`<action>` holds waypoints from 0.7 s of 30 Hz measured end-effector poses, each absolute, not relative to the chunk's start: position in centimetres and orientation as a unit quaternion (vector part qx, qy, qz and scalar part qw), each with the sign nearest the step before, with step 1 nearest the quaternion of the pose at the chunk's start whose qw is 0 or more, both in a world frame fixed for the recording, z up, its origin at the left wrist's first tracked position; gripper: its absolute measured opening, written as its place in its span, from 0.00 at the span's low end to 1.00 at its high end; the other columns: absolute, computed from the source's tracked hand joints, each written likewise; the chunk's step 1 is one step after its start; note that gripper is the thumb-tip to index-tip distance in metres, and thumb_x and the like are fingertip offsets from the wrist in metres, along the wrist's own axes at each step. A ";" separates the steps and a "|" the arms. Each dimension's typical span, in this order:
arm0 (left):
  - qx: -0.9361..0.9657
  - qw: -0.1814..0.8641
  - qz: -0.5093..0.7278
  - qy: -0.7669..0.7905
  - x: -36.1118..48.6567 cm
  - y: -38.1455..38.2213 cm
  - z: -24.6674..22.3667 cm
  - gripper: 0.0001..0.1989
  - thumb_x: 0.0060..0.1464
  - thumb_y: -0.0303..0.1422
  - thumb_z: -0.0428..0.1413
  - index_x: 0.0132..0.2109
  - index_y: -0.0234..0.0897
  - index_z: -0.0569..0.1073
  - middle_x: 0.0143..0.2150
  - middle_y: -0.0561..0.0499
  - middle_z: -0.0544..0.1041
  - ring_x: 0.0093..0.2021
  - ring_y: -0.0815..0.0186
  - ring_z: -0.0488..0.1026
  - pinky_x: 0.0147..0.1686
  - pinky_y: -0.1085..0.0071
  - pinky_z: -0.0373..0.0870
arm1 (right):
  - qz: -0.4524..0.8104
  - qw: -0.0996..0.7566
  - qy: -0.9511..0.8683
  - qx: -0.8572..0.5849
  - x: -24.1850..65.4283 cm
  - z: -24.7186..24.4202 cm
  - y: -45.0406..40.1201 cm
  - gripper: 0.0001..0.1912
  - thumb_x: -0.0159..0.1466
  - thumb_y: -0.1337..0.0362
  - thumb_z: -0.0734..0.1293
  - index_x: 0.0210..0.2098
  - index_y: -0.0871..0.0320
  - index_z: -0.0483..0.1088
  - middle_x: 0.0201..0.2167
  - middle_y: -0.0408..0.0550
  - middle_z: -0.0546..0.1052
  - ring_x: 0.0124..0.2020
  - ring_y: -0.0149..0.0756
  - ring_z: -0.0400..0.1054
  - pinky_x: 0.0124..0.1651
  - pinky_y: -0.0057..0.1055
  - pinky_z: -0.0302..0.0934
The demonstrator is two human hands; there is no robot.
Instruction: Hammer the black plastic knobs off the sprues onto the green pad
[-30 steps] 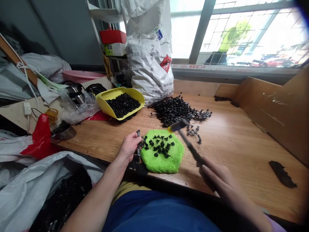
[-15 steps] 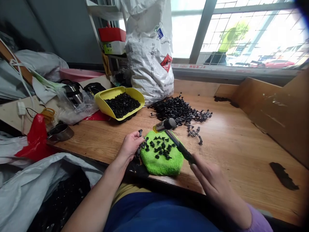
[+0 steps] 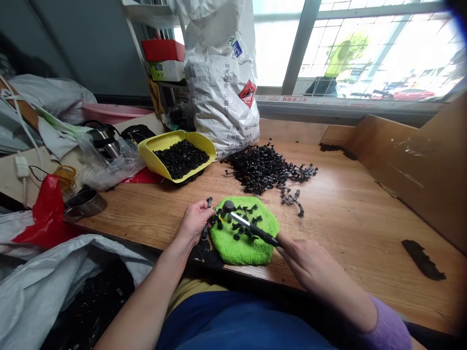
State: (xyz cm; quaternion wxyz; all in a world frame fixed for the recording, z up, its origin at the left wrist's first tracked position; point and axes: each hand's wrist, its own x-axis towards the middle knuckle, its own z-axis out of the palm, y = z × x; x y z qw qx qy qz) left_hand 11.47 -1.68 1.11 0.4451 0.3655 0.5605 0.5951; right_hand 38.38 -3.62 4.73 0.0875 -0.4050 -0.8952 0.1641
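My right hand (image 3: 304, 260) is wrapped round the handle of a small mallet (image 3: 251, 227). The mallet's black head is low over the left part of a bright green cloth (image 3: 248, 253). At the cloth's left edge my left hand (image 3: 194, 221) pinches a black plastic sprue (image 3: 208, 203) with small round-ended parts on it. Part of the sprue is hidden behind the fingers. Several loose black plastic pieces (image 3: 237, 236) lie on the cloth, partly covered by the mallet.
Beyond the cloth lies a heap of black sprues (image 3: 259, 167). A yellow scoop (image 3: 146, 150) full of black pieces stands back left, beside a tall white sack (image 3: 224, 87). A metal cup (image 3: 87, 203) is at the left edge; an open bag (image 3: 32, 287) hangs below.
The mallet head has swung down and left onto the pieces near my left hand. My left hand keeps its pinch on the sprue. The view has shifted slightly.
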 end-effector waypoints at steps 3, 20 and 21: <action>0.358 0.457 0.603 0.547 11.5 -1.8 1.0 0.09 0.37 0.29 0.57 0.22 0.35 0.61 0.16 0.59 0.64 0.15 0.76 0.57 0.15 0.81 0.52 | 0.160 0.123 -0.890 -0.408 38.1 4.7 -3.7 0.09 0.67 0.62 0.49 0.32 0.55 0.55 0.21 0.43 0.65 0.21 0.35 0.59 0.25 0.28 0.48; 0.363 0.612 0.486 0.507 10.7 -1.3 3.3 0.08 0.39 0.28 0.61 0.30 0.30 0.73 0.24 0.50 0.73 0.21 0.74 0.66 0.20 0.80 0.60 | 0.306 0.239 -0.798 -0.461 41.7 3.2 -3.8 0.14 0.67 0.58 0.52 0.41 0.54 0.65 0.34 0.47 0.71 0.35 0.40 0.64 0.38 0.34 0.57; 0.365 0.614 0.479 0.510 10.8 -1.1 3.4 0.07 0.39 0.28 0.61 0.29 0.30 0.73 0.24 0.50 0.73 0.20 0.74 0.66 0.20 0.81 0.60 | 0.300 0.239 -0.797 -0.467 41.8 3.2 -3.9 0.14 0.67 0.57 0.52 0.44 0.53 0.65 0.36 0.48 0.72 0.37 0.42 0.64 0.40 0.35 0.57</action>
